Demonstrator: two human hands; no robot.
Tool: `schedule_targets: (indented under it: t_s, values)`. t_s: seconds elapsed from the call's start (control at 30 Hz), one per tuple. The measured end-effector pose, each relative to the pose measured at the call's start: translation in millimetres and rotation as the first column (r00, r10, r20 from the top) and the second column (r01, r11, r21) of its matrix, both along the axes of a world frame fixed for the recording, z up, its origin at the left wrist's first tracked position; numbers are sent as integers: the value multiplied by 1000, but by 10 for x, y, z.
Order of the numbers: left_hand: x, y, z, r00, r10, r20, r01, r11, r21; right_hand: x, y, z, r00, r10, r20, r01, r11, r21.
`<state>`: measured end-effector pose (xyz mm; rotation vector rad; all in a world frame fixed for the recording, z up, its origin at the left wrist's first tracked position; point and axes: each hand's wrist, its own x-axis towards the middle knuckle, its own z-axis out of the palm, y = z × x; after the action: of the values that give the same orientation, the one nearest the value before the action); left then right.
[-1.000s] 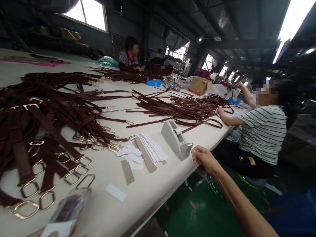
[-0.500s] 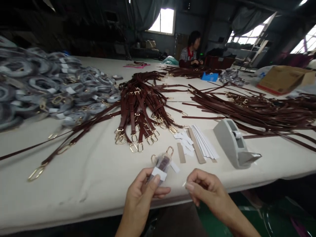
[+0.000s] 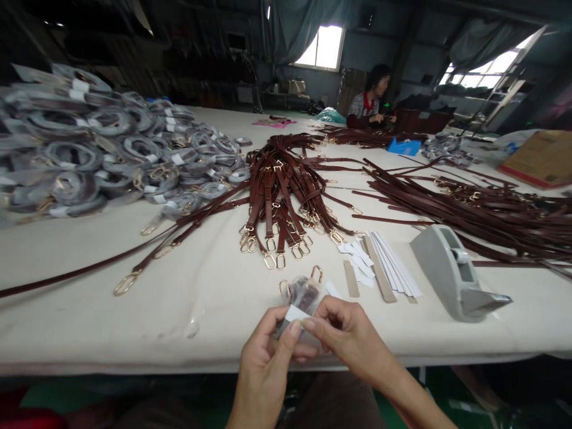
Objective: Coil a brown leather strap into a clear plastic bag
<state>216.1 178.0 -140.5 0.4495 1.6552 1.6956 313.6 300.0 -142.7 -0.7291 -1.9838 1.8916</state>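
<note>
While the left hand (image 3: 268, 351) is gripping a small clear bagged strap bundle (image 3: 300, 298) with gold rings sticking out the top, the right hand (image 3: 348, 333) is now closing in on it, fingertips pinching at the white label (image 3: 295, 313) on the bag's front. Half a second ago the right hand was apart from the bundle, pinching a tiny pale bit on its own; a second ago it was out by the tape dispenser (image 3: 451, 275) at the surface edge. So the two hands are meeting at the label now, thumb of the left hand pressing on it too. Looks like that small piece is being stuck over the label to seal the bag, though it is too small to make out now.

Head view only: the bundle is being held just above the near edge of the surface (image 3: 134, 322), in front of the fan of brown straps (image 3: 281, 196) with gold buckles. White paper strips (image 3: 393, 268) are lying between the straps and the dispenser. Grey bagged rolls (image 3: 98, 155) are piling up far left, long loose straps (image 3: 469, 202) at right. Another person (image 3: 370, 104) is sitting at the far end, working on their own pile.
</note>
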Motion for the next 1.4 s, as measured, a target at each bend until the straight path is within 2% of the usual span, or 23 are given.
schedule_targets:
  t_s: [0.17,0.33,0.53,0.63,0.77,0.83,0.87,0.9,0.97,1.0,1.07,1.17,1.23,1.33,1.4]
  values:
    - [6,-29,23,998,-8,58,5,999,48,-30,24,-41,999,24,-24,-26,994,-109]
    - [-22,-28,-26,997,-36,70,30,996,81,-75,25,-97,998,18,-55,-29,978,-208]
    - [-99,-36,-104,979,-109,169,87,987,133,-95,-30,-140,991,-21,-131,-29,929,-370]
    - [-103,-32,-77,974,-104,203,80,989,126,-67,-34,-152,991,-25,-130,-27,923,-384]
    - [-115,7,-36,953,-108,283,72,989,132,13,4,-157,995,-8,-104,-19,965,-261]
    - [-140,27,-30,930,-112,349,61,986,156,80,39,-129,993,-63,-97,59,997,-50]
    - [-155,33,-31,920,-112,375,55,985,161,116,58,-99,987,-96,-127,111,987,114]
    - [-170,36,-35,914,-108,391,48,986,160,150,77,-57,977,-109,-182,160,942,294]
    - [-193,31,-49,907,-103,407,43,987,154,197,110,59,962,-20,-271,189,767,613]
    - [-199,25,-56,907,-105,407,46,987,151,205,125,125,962,63,-265,157,666,729]
    - [-199,16,-67,914,-120,388,66,987,148,184,148,246,967,213,-140,22,480,877]
    - [-170,21,-60,929,-138,345,103,988,119,77,163,338,944,308,119,-198,238,951]
    - [-135,39,-40,935,-149,323,126,988,90,-20,161,332,926,301,228,-275,124,953]
    - [-83,58,7,945,-178,275,174,984,38,-159,155,270,915,234,327,-338,5,941]
    - [-72,45,56,949,-212,233,219,976,-4,-226,168,228,902,192,386,-384,-49,922]
